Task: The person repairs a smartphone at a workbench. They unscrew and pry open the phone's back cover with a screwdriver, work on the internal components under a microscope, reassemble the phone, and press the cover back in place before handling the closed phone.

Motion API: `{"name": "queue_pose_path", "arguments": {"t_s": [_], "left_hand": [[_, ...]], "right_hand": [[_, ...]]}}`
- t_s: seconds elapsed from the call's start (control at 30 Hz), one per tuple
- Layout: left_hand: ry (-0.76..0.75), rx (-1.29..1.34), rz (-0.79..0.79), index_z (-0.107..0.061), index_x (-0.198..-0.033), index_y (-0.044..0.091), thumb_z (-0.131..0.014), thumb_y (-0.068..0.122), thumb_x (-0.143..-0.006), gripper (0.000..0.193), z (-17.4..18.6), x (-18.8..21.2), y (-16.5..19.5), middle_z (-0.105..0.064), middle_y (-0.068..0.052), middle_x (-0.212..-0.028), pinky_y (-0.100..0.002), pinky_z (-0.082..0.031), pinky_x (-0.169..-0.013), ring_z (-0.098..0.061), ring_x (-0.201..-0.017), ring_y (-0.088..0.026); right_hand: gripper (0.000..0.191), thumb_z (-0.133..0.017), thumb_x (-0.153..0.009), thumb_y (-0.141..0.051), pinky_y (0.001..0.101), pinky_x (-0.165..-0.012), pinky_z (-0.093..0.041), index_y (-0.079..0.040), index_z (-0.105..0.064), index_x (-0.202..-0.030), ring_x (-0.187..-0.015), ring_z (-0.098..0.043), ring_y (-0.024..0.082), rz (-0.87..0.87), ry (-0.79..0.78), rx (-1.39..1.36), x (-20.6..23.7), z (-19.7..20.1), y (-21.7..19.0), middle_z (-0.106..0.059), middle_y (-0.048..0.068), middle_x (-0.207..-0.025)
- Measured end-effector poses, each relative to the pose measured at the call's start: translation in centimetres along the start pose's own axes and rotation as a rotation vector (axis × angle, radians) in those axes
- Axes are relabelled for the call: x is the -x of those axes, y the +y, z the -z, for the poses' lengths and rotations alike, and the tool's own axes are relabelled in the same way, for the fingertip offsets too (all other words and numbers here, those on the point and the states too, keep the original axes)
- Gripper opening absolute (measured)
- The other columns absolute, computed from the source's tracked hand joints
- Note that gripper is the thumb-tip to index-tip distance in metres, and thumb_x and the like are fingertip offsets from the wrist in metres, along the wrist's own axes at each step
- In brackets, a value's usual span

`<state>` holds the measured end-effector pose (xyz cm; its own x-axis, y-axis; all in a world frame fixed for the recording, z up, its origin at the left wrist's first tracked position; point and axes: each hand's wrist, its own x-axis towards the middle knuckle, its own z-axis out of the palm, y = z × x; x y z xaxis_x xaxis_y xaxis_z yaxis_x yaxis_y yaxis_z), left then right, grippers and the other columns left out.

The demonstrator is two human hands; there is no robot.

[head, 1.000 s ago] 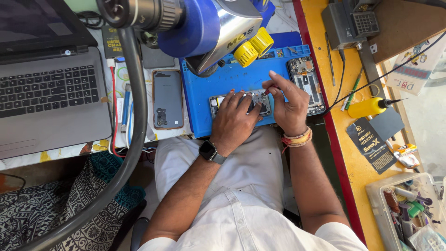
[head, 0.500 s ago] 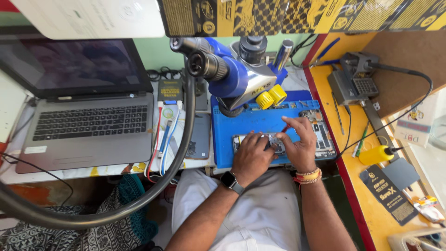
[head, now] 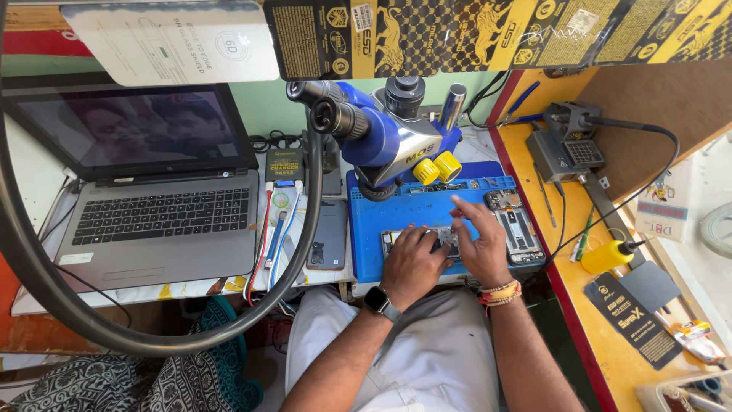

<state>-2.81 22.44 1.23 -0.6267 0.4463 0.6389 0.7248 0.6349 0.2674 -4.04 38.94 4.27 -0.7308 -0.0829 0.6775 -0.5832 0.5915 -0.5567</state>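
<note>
1. my left hand (head: 412, 263) lies flat, fingers together, pressing on the opened phone (head: 442, 243) that sits on the blue mat (head: 396, 217), under the microscope (head: 389, 133).
2. my right hand (head: 482, 244) rests on the same phone's right end, fingers loosely spread, index lifted; i cannot tell whether it pinches any tool.
3. as i judge it, the work is midway: the phone is open, a second opened phone (head: 518, 229) lies just beside it, nothing closed up yet.
4. a dark phone (head: 329, 236) lies left of the mat, beside the laptop (head: 160, 206).
5. a yellow bottle (head: 606, 255) stands on the yellow side shelf, near a black card (head: 633, 320) with pale print.
6. overhead hang a white flat package (head: 171, 42) and black-and-yellow patterned packages (head: 488, 30).
</note>
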Motion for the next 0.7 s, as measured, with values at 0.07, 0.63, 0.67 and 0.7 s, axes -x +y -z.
{"name": "queue_pose_path", "arguments": {"t_s": [0.07, 0.63, 0.67, 0.7], "left_hand": [[-0.019, 0.004, 0.012, -0.077, -0.103, 0.010, -0.079, 0.029, -0.082, 0.028, 0.1, 0.0, 0.2, -0.067, -0.011, -0.108, -0.053, -0.044, -0.108, -0.060, -0.117, -0.033], [-0.063, 0.022, 0.027, -0.077, -0.108, 0.010, -0.079, 0.030, -0.083, 0.032, -1.8, 0.9, -0.1, -0.066, -0.013, -0.112, -0.053, -0.045, -0.110, -0.059, -0.117, -0.033], [-0.064, 0.019, 0.024, -0.077, -0.110, 0.009, -0.079, 0.031, -0.083, 0.034, -1.8, 0.8, -0.1, -0.066, -0.013, -0.112, -0.053, -0.045, -0.110, -0.059, -0.117, -0.033], [-0.063, 0.014, 0.020, -0.077, -0.112, 0.009, -0.079, 0.031, -0.083, 0.036, -1.8, 0.8, -0.2, -0.066, -0.014, -0.113, -0.053, -0.044, -0.110, -0.058, -0.117, -0.033]], "right_hand": [[0.043, -0.070, -0.090, 0.004, 0.0336, -0.074, -0.054, -0.010, -0.067, -0.131, -0.088, -0.068, 0.023, 0.007, 0.024, 0.073, 0.1, 0.1, -0.3, -0.069, 0.012, -0.099], [0.062, -0.076, -0.087, 0.007, 0.0320, -0.086, -0.059, -0.003, -0.055, -0.144, -0.096, -0.070, 0.022, -0.063, 0.037, -0.022, 2.3, -0.2, 1.7, -0.067, 0.013, -0.106], [0.059, -0.069, -0.090, 0.012, 0.0318, -0.088, -0.061, -0.002, -0.054, -0.146, -0.098, -0.071, 0.021, -0.116, 0.035, -0.073, 2.4, -0.2, 1.8, -0.068, 0.013, -0.107], [0.058, -0.063, -0.094, 0.016, 0.0315, -0.089, -0.062, -0.001, -0.052, -0.148, -0.100, -0.073, 0.020, -0.166, 0.033, -0.125, 2.4, -0.4, 2.1, -0.069, 0.012, -0.109]]}}
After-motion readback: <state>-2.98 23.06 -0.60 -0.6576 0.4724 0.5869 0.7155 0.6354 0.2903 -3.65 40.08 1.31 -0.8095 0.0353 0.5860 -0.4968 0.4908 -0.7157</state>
